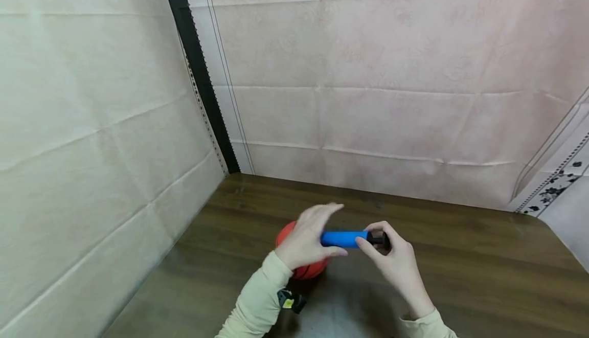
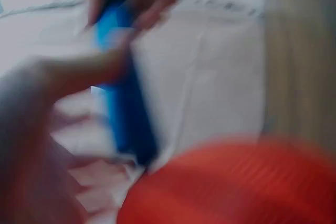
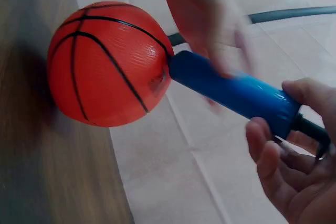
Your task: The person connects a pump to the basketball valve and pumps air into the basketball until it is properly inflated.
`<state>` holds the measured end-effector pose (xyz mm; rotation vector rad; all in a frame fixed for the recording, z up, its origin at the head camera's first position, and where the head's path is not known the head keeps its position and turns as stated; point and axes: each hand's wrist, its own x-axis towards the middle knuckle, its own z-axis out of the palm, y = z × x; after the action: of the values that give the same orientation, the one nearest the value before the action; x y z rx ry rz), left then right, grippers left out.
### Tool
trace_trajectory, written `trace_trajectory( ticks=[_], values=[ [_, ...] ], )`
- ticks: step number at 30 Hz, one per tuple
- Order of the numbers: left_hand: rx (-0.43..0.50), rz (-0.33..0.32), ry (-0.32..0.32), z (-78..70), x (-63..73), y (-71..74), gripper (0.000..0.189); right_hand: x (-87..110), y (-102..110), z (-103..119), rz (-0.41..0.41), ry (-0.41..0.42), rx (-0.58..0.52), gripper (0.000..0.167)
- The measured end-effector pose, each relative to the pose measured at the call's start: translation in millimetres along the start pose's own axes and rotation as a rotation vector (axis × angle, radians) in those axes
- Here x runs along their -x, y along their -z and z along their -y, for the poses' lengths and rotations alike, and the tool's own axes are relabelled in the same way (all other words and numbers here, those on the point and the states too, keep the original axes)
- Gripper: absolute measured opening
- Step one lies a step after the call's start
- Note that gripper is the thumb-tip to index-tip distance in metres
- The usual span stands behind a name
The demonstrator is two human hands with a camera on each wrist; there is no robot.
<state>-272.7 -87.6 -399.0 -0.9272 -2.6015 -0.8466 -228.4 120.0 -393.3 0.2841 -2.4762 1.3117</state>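
Observation:
A blue hand pump (image 1: 340,239) with a black handle lies level in the air between the hands. My right hand (image 1: 397,258) pinches the handle end of its barrel between thumb and fingers, as the right wrist view shows. Spread around the barrel's other end is my left hand (image 1: 303,243), its thumb apart from its extended fingers; it is blurred in both wrist views. A red ball (image 3: 105,72) with black basketball lines sits on the table, and the pump's front end is right at its side. In the head view the left hand covers much of the ball.
The brown wood-grain table (image 1: 460,266) runs back to a pale creased cloth wall (image 1: 391,97). Another cloth wall (image 1: 92,174) stands along the left edge, with a dark strip (image 1: 202,72) at the corner. A dark device (image 1: 291,301) is strapped at the left wrist.

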Motion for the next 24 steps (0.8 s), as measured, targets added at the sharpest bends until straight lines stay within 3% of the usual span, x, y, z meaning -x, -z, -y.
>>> trace_trajectory(
  ticks=[3,5,7,11,15,24],
  values=[
    [-0.099,0.090,0.178,8.5,7.1,3.3,0.079,-0.1,2.8,-1.9,-0.064,-0.021,0.024,0.021],
    [-0.125,0.129,0.233,11.2,11.0,-1.4,0.074,-0.3,5.9,-0.9,-0.111,-0.023,0.051,0.019],
    [-0.156,0.144,0.241,11.2,12.2,-7.2,0.068,-0.3,9.6,1.7,-0.163,-0.018,0.071,0.018],
    [-0.183,0.110,0.252,8.5,8.9,-15.2,0.060,1.9,17.2,8.2,-0.244,0.005,0.102,0.017],
    [-0.175,0.128,0.283,7.1,5.2,-19.6,0.056,6.0,23.3,12.2,-0.289,0.018,0.113,0.018],
    [-0.118,0.149,0.312,11.4,2.5,-23.9,0.054,9.1,34.7,12.5,-0.260,0.060,0.168,0.019]
  ],
)
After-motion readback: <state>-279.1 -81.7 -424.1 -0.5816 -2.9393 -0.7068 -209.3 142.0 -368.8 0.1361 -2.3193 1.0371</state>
